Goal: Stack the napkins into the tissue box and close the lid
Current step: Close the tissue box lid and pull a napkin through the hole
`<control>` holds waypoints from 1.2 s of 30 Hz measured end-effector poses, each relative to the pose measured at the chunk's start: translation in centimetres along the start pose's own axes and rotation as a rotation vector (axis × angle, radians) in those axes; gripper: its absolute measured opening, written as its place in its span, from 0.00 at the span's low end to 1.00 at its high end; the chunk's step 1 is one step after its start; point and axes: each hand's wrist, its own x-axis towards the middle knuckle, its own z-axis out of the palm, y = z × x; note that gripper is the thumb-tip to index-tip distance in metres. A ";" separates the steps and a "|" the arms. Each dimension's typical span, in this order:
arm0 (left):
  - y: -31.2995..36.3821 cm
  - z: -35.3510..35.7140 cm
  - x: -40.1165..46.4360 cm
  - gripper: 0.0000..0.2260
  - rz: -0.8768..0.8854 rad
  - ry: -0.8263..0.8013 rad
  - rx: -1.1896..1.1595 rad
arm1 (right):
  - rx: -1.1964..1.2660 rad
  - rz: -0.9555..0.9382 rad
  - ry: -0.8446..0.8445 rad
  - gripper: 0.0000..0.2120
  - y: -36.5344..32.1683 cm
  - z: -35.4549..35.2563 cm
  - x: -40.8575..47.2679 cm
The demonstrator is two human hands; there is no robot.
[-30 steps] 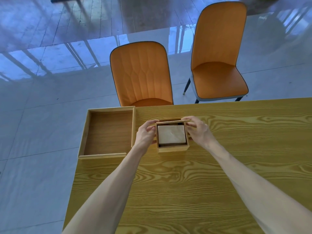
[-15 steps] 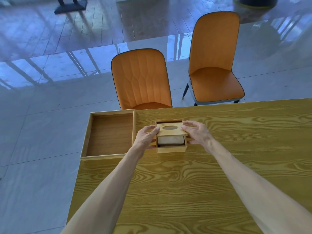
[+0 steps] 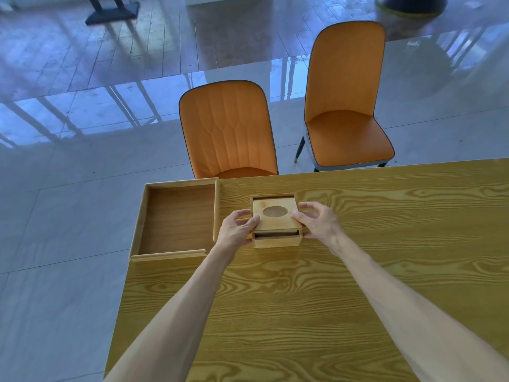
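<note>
While two hands (image 3: 278, 226) grip, one lid (image 3: 275, 215)

Pale bamboo tissue box (image 3: 276, 239) and tray (image 3: 176, 219); yellow, bold-grained table (image 3: 303, 299); orange chairs (image 3: 228, 128), stitched pattern

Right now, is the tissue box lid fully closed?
No. The lid sits on the tissue box, but a dark gap remains at its near edge.

arms: bare to elbows | left hand (image 3: 237, 228), right hand (image 3: 317, 221): ungloved
</note>
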 end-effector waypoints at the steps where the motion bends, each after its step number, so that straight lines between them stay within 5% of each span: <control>1: -0.1 0.0 0.1 0.20 0.006 0.000 -0.001 | -0.006 -0.003 0.002 0.20 0.3 0.0 0.1; 31: -2.0 0.1 1.8 0.25 0.056 0.055 0.146 | -0.303 -0.134 0.105 0.23 2.0 0.6 0.7; 36: -1.5 0.3 2.2 0.27 0.014 0.045 0.176 | -0.670 -0.375 0.259 0.20 0.6 1.3 0.1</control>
